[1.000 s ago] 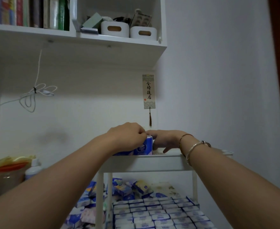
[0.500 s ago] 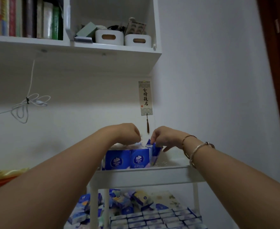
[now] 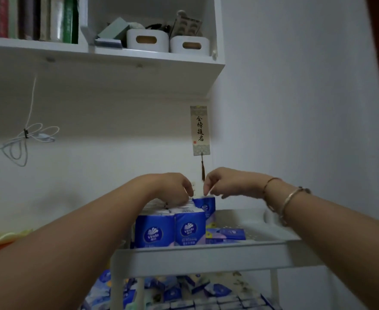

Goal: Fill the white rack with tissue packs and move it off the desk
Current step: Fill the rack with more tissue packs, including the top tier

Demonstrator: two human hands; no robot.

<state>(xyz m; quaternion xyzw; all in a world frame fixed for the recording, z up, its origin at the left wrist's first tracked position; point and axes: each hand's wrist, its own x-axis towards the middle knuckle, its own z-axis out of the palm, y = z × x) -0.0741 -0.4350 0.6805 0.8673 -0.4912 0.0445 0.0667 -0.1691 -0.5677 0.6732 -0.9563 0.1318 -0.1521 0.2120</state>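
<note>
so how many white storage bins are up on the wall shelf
2. The left bin and the right bin stand side by side on the wall shelf, right of the books. Others may be hidden behind them.

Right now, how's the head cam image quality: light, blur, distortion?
Head view: dim, bluish, no glare; fingers of the left hand and right hand motion-smeared over the tissue packs; the rack's top tray soft; wide-angle bending at the frame edges.
</note>
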